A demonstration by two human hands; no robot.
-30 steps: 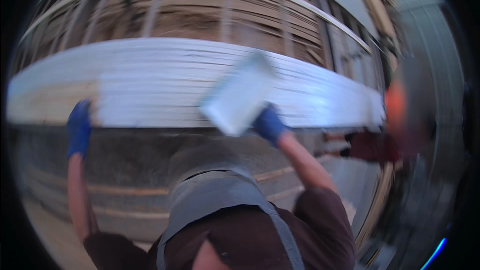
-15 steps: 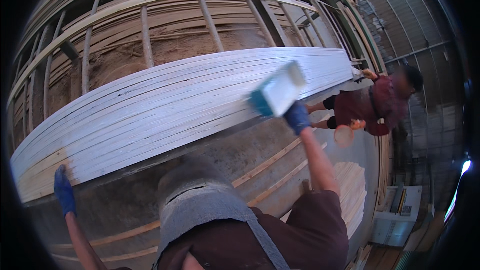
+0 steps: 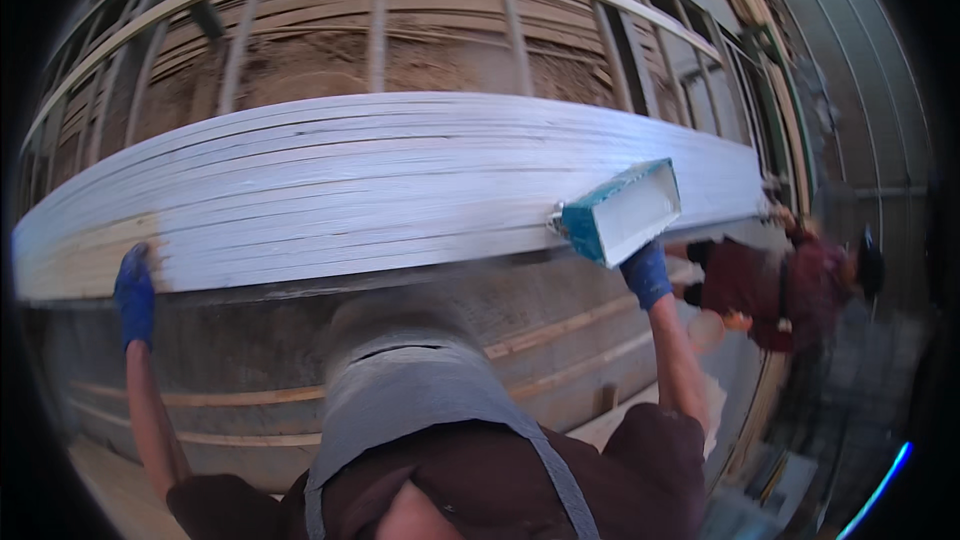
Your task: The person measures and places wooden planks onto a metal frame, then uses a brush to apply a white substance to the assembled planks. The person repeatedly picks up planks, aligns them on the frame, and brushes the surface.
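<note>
My right hand, in a blue glove, grips a teal, roughly rectangular paint tray at its near side. White coats the tray's inside, and it is held above the boards; a small metallic part at its left end is too blurred to name. Long wooden boards lie edge to edge in front of me, mostly painted white, with bare wood at their left end. At that end my left hand, also blue-gloved, is closed over the near edge of the boards, beside the border between paint and bare wood. Its fingertips are partly hidden.
Behind the boards runs a rack of rails and crossbars, with stacked timber beyond. A co-worker in a dark red top stands at the boards' far right end, holding a pale round container. Wooden strips lie on the floor below.
The view has turned, so the boards now lie more level. My right hand has shifted right with the tray, whose inside now shows more plainly. My left hand stays at the boards' left end.
</note>
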